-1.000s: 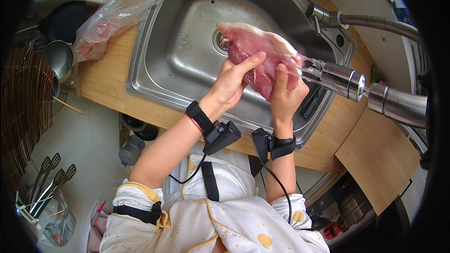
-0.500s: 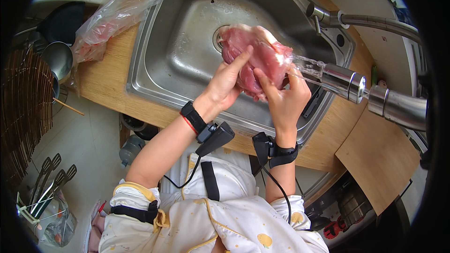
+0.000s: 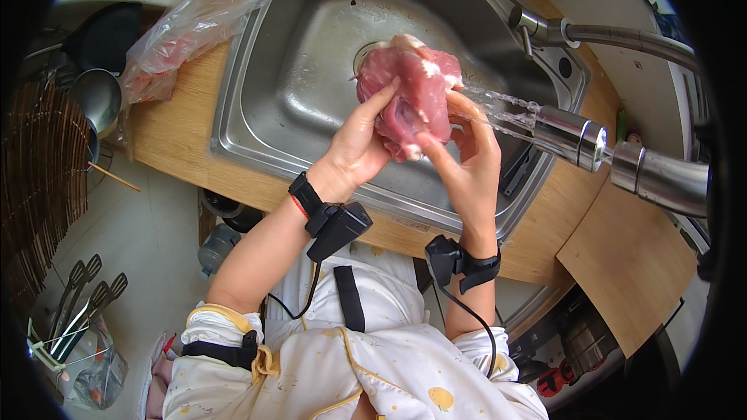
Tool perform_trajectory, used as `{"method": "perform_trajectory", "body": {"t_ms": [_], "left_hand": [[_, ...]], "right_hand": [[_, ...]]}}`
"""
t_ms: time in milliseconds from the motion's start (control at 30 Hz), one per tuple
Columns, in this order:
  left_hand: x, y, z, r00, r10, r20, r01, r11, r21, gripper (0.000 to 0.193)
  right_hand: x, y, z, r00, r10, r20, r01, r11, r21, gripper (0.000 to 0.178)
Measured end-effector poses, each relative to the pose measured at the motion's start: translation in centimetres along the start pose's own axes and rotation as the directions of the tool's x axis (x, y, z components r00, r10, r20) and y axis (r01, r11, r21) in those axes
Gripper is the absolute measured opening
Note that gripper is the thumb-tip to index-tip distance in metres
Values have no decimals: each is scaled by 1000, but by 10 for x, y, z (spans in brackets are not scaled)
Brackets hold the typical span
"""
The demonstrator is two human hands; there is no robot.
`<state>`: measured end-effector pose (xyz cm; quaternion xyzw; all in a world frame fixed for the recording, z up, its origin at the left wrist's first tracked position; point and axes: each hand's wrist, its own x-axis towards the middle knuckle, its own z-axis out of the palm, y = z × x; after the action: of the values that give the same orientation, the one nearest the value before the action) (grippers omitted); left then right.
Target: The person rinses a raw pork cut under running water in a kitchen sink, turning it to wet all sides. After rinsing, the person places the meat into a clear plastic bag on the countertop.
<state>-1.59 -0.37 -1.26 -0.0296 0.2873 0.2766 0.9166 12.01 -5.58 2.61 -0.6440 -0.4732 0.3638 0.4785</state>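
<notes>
A large piece of raw pink meat [image 3: 412, 85] is held over the steel sink [image 3: 311, 54]. My left hand [image 3: 359, 144] grips it from the left, thumb across its front. My right hand [image 3: 465, 152] holds its lower right side, fingers against the meat. Water streams from the pull-out tap head [image 3: 580, 136] onto the meat's right edge. Both wrists carry black strapped devices with cables.
A clear plastic bag with more raw meat [image 3: 194, 23] lies on the wooden counter [image 3: 175, 136] left of the sink. A ladle and dark pan [image 3: 97, 70] sit at far left. Utensils stand in a holder [image 3: 74, 327] on the floor side.
The meat has been turned and lifted slightly in my hands, moving left away from the tap head. My right hand has shifted lower under it.
</notes>
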Motion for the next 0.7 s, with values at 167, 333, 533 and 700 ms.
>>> {"method": "perform_trajectory", "body": {"t_ms": [167, 333, 533, 700], "left_hand": [[-2, -8, 4, 997, -39, -72, 43, 998, 52, 35], [-4, -10, 10, 992, 47, -116, -32, 992, 125, 42], [23, -6, 14, 976, -5, -216, -5, 999, -45, 47], [34, -25, 21, 975, 20, -220, -41, 995, -90, 43]], "right_hand": [[3, -4, 11, 978, 156, -140, -168, 983, -79, 42], [16, 3, 4, 948, 256, -190, -240, 965, 105, 32], [8, 5, 9, 977, 212, -18, -196, 931, 309, 60], [19, 12, 9, 980, 87, -179, -103, 992, -79, 51]]}}
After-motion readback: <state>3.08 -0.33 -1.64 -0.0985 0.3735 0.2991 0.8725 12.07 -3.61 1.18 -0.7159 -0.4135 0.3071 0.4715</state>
